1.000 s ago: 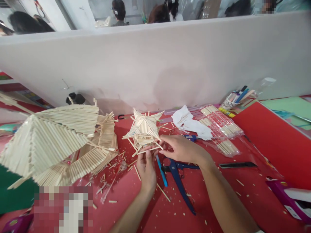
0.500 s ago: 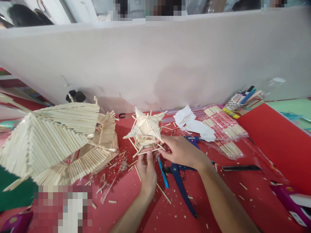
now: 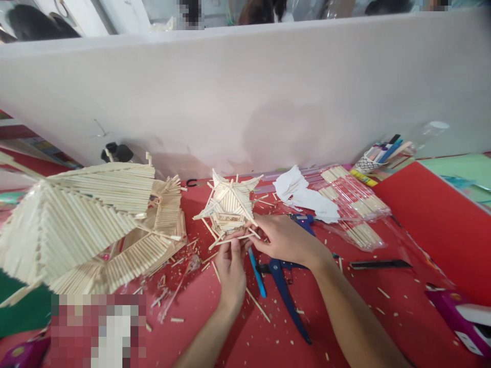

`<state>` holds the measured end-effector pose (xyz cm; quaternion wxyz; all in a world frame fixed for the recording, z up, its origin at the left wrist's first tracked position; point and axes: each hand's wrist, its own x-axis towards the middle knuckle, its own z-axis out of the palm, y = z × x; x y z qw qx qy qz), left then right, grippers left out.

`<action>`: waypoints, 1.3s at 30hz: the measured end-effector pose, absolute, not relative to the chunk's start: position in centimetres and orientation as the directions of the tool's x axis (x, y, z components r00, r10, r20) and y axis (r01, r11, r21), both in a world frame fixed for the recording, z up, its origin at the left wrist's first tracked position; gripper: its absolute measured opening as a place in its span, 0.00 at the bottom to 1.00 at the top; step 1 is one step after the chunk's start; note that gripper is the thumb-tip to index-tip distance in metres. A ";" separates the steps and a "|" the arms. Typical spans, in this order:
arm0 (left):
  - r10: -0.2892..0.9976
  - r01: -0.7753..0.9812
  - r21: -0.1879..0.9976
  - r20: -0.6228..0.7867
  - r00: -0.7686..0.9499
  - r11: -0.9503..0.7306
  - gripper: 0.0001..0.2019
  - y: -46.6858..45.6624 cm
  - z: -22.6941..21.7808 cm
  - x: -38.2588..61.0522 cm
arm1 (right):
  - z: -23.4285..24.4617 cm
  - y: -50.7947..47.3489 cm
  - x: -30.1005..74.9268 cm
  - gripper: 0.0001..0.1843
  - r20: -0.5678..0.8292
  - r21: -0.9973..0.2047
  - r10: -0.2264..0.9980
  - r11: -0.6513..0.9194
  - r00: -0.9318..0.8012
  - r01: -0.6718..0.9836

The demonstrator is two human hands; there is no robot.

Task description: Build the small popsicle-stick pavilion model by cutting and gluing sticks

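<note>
A small pavilion-like model (image 3: 232,198) built of thin wooden sticks, with pointed roof corners, stands at the middle of the red table. My left hand (image 3: 231,266) is closed at its near edge, thumb and fingers pinching a wooden stick (image 3: 242,238) that lies across the front. My right hand (image 3: 274,234) reaches in from the right, with its fingertips closed on the model's near right corner; exactly what they pinch is partly hidden. Below my right hand lie a blue-handled tool (image 3: 286,294) and a light-blue pen (image 3: 257,273).
A larger stick-built roof (image 3: 84,220) fills the left. Behind my right hand lie crumpled white paper (image 3: 303,191) and bagged wooden sticks (image 3: 356,204). A black cutter (image 3: 379,264) lies to the right, a pen cup (image 3: 370,161) behind. Stick offcuts litter the red table (image 3: 345,327); a white partition (image 3: 215,97) stands behind.
The view has shifted very slightly. Both hands keep the same hold at the small model's near edge.
</note>
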<state>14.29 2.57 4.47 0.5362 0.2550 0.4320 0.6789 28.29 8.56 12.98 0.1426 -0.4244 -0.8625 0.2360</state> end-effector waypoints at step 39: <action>0.942 -0.484 0.872 -0.106 -0.319 -0.066 0.18 2.2 4.2 14.1 | 15.6 7.7 31.7 0.07 -0.066 -0.392 0.824 0.497 -0.562 0.774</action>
